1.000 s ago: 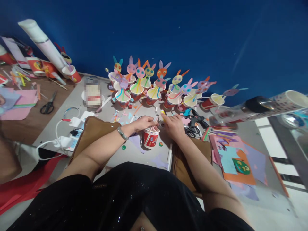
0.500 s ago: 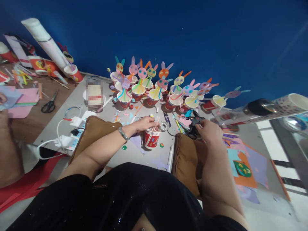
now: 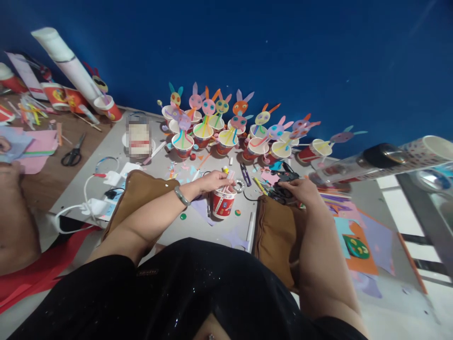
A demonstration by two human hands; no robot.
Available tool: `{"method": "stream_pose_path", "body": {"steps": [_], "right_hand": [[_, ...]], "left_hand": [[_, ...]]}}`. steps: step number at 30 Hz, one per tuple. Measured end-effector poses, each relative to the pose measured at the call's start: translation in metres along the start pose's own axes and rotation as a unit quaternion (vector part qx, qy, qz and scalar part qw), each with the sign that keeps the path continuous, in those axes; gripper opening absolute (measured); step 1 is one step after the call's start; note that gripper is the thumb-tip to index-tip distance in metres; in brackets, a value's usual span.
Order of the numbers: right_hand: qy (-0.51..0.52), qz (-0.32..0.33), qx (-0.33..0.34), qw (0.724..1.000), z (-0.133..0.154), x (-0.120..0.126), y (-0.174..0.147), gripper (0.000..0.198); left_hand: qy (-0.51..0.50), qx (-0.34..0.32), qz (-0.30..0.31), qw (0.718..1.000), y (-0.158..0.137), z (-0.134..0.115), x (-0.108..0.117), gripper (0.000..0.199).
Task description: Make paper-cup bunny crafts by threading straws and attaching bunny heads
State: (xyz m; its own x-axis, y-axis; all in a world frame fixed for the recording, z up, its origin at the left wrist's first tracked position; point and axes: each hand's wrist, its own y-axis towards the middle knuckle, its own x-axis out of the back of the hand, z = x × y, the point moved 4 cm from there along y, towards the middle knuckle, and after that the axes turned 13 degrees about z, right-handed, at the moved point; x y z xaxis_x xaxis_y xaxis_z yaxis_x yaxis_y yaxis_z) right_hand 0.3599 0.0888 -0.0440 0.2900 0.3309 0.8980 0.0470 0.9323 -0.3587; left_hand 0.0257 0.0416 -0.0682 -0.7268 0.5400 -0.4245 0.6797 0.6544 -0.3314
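My left hand (image 3: 216, 181) is closed at the rim of a red patterned paper cup (image 3: 223, 206), pinching pale pink strips (image 3: 230, 181) that stand up out of it. A small grey ring-shaped roll (image 3: 239, 186) is just right of the cup's rim. My right hand (image 3: 303, 191) reaches to a dark pile on the table, its fingers closed on black scissors (image 3: 282, 191); the blades are hard to make out. Pink paper scraps (image 3: 269, 177) and a dark purple pen-like tool (image 3: 245, 174) lie between the hands.
Several paper cups (image 3: 182, 145) with paper rabbit heads stand along the blue wall (image 3: 226, 42). Brown cushions (image 3: 279, 236) lie under both forearms. A power strip (image 3: 118, 189) with cables is at left, a clear bottle (image 3: 348, 165) at right. Another person's arm (image 3: 16, 212) shows far left.
My right hand has shifted slightly left and its fingers reach further over the scissors, which sit a little lower. My left hand stays at the cup.
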Motion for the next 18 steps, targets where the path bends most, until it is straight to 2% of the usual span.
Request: {"method": "stream_pose_path", "body": {"steps": [3, 7, 15, 18], "right_hand": [[0.011, 0.066, -0.043, 0.997, -0.002, -0.009, 0.011, 0.050], [0.004, 0.073, -0.077, 0.994, 0.003, -0.013, 0.018, 0.049], [0.038, -0.087, -0.127, 0.987, 0.020, -0.007, -0.008, 0.044], [0.115, -0.181, -0.110, 0.971, 0.016, -0.006, -0.023, 0.037]], "left_hand": [[0.002, -0.002, 0.002, 1.000, 0.000, 0.000, 0.000, 0.031], [0.000, -0.005, 0.005, 1.000, 0.002, 0.002, 0.000, 0.032], [0.014, -0.010, 0.012, 1.000, 0.002, 0.001, 0.002, 0.036], [0.022, -0.006, 0.015, 1.000, 0.002, 0.001, 0.002, 0.037]]}}
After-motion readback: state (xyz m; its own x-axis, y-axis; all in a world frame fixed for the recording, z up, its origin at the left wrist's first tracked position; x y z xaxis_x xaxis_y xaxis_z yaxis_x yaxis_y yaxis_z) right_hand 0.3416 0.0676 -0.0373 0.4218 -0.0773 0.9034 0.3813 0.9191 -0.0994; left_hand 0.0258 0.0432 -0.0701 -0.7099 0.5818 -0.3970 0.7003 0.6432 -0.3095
